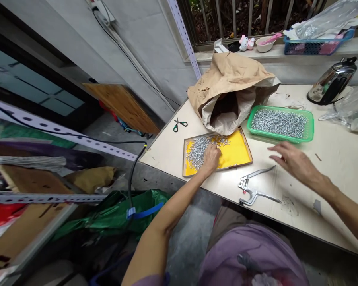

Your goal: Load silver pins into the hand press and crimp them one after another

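Note:
My left hand [211,158] is in a shallow tray [248,147] with a yellow bottom, fingers curled down at the edge of a heap of small silver metal pins [197,153]; what is between the fingertips is hidden. Above the table, just in front of a green plastic basket [310,126], my right hand [290,159] hovers with fingers stretched and thumb apart, nothing visible in it. More small metal pins [279,122] fill that basket. Between my hands and nearer to me lies a silver hand-press plier tool [250,188], its handles spread.
A crumpled brown paper bag [235,73] gapes behind the tray. Scissors [179,124] with dark green handles lie left of it. An electric kettle [332,81] and clear plastic bags [355,105] stand at the right. A blue basket [316,45] rests on the windowsill.

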`<state>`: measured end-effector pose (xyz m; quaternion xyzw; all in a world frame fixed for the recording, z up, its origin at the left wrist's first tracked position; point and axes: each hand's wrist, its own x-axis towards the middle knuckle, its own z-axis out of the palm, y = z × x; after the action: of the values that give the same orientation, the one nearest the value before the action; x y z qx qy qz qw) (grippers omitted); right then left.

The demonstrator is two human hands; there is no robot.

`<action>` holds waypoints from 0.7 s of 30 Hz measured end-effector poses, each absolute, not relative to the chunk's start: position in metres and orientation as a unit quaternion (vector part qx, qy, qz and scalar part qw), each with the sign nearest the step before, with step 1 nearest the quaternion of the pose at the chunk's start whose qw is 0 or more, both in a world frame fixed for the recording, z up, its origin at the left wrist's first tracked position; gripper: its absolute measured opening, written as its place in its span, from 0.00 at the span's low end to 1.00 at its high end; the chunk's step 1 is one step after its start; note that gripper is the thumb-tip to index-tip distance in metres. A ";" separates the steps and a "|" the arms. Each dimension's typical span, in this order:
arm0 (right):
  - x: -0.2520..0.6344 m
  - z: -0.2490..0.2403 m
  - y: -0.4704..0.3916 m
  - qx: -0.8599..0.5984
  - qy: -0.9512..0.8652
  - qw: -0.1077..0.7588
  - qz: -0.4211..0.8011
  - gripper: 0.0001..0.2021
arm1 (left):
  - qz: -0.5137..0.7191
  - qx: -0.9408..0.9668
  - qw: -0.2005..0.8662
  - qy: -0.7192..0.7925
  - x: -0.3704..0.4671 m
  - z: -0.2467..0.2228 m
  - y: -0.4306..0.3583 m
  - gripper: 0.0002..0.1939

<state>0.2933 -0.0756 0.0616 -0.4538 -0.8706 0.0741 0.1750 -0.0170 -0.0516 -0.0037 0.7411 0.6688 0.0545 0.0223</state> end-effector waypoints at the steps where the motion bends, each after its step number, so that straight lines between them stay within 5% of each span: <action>1: 0.290 0.053 -0.092 -0.432 -0.879 0.171 0.110 0.17 | 0.048 0.743 0.029 0.667 -0.018 -0.005 -0.051 0.13; 7: 0.280 0.016 -0.162 -0.425 -0.868 0.109 0.233 0.15 | 0.125 0.712 0.129 0.679 -0.008 0.013 -0.069 0.09; 14: 0.280 0.003 -0.181 -0.460 -0.856 0.056 0.229 0.11 | 0.204 0.544 0.520 0.626 0.033 0.016 -0.155 0.13; 21: 0.276 0.000 -0.184 -0.461 -0.866 0.037 0.190 0.11 | 0.224 0.456 0.558 0.657 0.048 -0.008 -0.185 0.17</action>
<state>0.2758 -0.1836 0.0000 -0.4608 -0.8660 0.1903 0.0371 0.0482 -0.1846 -0.0076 0.4558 0.6565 0.2237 0.5578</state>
